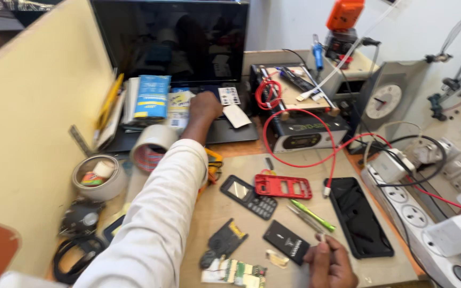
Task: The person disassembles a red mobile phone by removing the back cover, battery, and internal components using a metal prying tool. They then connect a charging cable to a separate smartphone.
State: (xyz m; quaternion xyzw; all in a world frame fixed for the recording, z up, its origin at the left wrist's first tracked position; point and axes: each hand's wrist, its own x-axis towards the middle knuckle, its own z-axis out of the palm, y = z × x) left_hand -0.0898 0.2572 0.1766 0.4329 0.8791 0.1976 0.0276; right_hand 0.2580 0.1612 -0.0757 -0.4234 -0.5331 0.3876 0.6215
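My left hand (pixel 205 106) reaches far forward in a white sleeve to the foot of the dark monitor (pixel 171 37). It rests on cards and papers (pixel 179 109) there, and its fingers are hidden from me. My right hand (pixel 329 264) is at the near edge of the mat. Its fingertips pinch the near end of thin silver tweezers (pixel 304 220), right beside a black battery (pixel 286 241). A green pen (pixel 313 215) lies alongside the tweezers. Just beyond are a red phone frame (pixel 282 186) and a black keypad phone (pixel 247 196).
A black smartphone (pixel 359 216) lies to the right, a circuit board (pixel 235 272) and a black plastic part (pixel 224 240) near the front. Tape rolls (pixel 153 145) sit at the left, a white power strip (pixel 417 213) at the right. A black box with red wire (pixel 305 133) stands behind.
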